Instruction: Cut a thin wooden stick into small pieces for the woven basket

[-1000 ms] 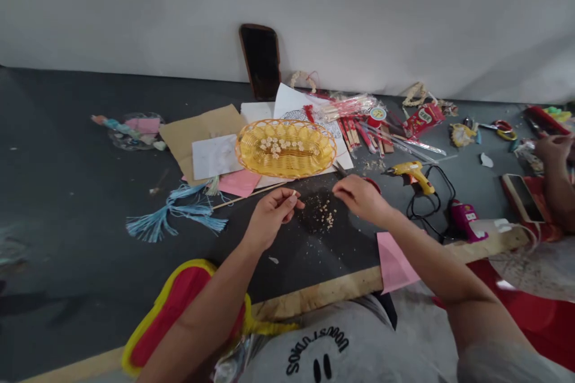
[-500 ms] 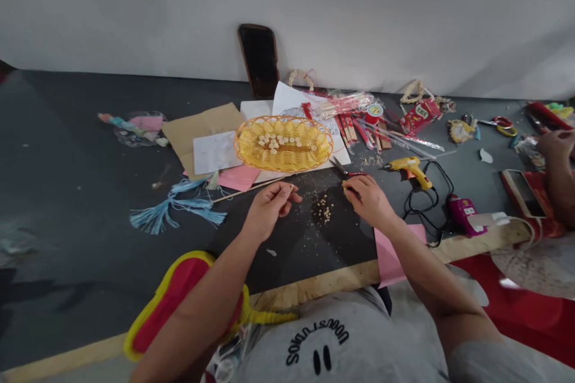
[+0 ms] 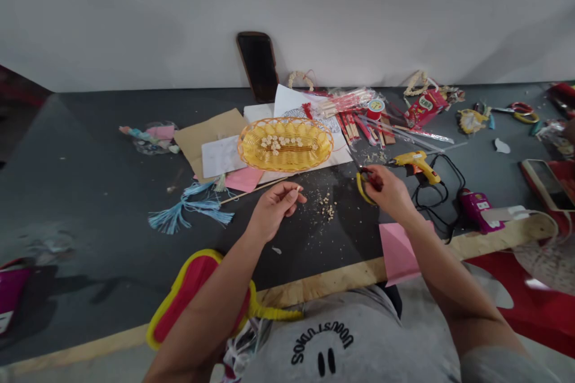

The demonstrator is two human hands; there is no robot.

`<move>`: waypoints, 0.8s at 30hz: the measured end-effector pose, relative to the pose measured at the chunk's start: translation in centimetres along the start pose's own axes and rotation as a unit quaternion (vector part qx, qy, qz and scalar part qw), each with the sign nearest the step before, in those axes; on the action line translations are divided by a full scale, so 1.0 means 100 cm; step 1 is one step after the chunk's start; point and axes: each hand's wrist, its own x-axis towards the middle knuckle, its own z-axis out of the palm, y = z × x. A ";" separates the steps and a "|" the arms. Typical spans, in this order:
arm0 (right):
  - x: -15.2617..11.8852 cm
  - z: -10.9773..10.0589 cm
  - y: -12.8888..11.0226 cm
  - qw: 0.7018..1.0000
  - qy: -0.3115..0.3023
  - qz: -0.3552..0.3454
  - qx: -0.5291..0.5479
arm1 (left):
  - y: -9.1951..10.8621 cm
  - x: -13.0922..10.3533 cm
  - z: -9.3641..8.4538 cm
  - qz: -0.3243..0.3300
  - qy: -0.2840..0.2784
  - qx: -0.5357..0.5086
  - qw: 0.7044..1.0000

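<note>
Grips dark-bladed, red-and-yellow-handled scissors in the right hand, near the basket, partly covered. Pinches a tiny pale bit in the left hand, too small to make out.

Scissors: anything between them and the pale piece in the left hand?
Nothing visible blocks the way from the scissors in the right hand to the pale piece in the left hand; small beige bits lie on the tabletop between the hands.
</note>
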 end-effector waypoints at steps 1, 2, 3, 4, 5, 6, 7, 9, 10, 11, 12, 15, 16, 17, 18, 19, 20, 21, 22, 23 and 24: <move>-0.003 -0.003 0.001 0.998 0.023 0.003 0.066 | 0.002 -0.001 0.001 0.004 0.000 -0.001 1.000; -0.007 -0.006 0.001 0.991 0.036 0.001 0.130 | 0.003 -0.002 0.002 0.009 0.000 0.000 1.000; -0.011 -0.008 0.000 0.982 0.038 -0.005 0.184 | 0.004 -0.003 0.003 0.014 0.003 0.004 1.000; -0.016 -0.010 -0.004 0.975 0.025 -0.014 0.220 | 0.005 -0.004 0.003 0.021 0.007 0.008 1.000; -0.020 -0.011 -0.010 0.972 -0.003 -0.024 0.233 | 0.006 -0.004 0.003 0.029 0.013 0.014 0.999; -0.023 -0.011 -0.017 0.973 -0.039 -0.034 0.223 | 0.007 -0.005 0.004 0.036 0.019 0.020 0.999; -0.026 -0.009 -0.025 0.977 -0.070 -0.047 0.194 | 0.008 -0.006 0.004 0.042 0.024 0.028 0.998; -0.030 -0.003 -0.044 0.981 -0.095 -0.097 0.138 | 0.009 -0.006 0.004 0.049 0.029 0.045 0.997; -0.030 0.002 -0.053 0.978 -0.112 -0.130 0.117 | 0.009 -0.007 0.005 0.051 0.029 0.050 0.997; -0.030 0.007 -0.061 0.974 -0.121 -0.167 0.095 | 0.010 -0.007 0.005 0.054 0.029 0.054 0.997; -0.029 0.012 -0.068 0.971 -0.126 -0.192 0.071 | 0.010 -0.008 0.006 0.057 0.030 0.056 0.996; -0.027 0.026 -0.080 0.963 -0.129 -0.233 0.048 | 0.011 -0.009 0.007 0.073 0.032 0.066 0.995; -0.027 0.029 -0.081 0.961 -0.132 -0.235 0.057 | 0.011 -0.010 0.006 0.076 0.032 0.074 0.994; -0.028 0.031 -0.082 0.960 -0.136 -0.233 0.070 | 0.011 -0.010 0.006 0.077 0.033 0.085 0.993; -0.028 0.032 -0.081 0.960 -0.139 -0.229 0.083 | 0.010 -0.011 0.005 0.077 0.035 0.098 0.992; -0.029 0.033 -0.081 0.960 -0.141 -0.225 0.093 | 0.010 -0.012 0.004 0.075 0.036 0.112 0.990; -0.031 0.033 -0.079 0.959 -0.143 -0.223 0.098 | 0.009 -0.013 0.004 0.073 0.036 0.127 0.989; -0.032 0.033 -0.078 0.960 -0.145 -0.220 0.099 | 0.009 -0.013 0.003 0.073 0.035 0.141 0.987; -0.033 0.033 -0.077 0.960 -0.148 -0.218 0.098 | 0.008 -0.013 0.002 0.074 0.031 0.152 0.985; -0.034 0.032 -0.076 0.960 -0.151 -0.216 0.097 | 0.008 -0.014 0.002 0.076 0.026 0.161 0.984; -0.034 0.032 -0.076 0.960 -0.155 -0.213 0.097 | 0.008 -0.014 0.002 0.079 0.020 0.169 0.982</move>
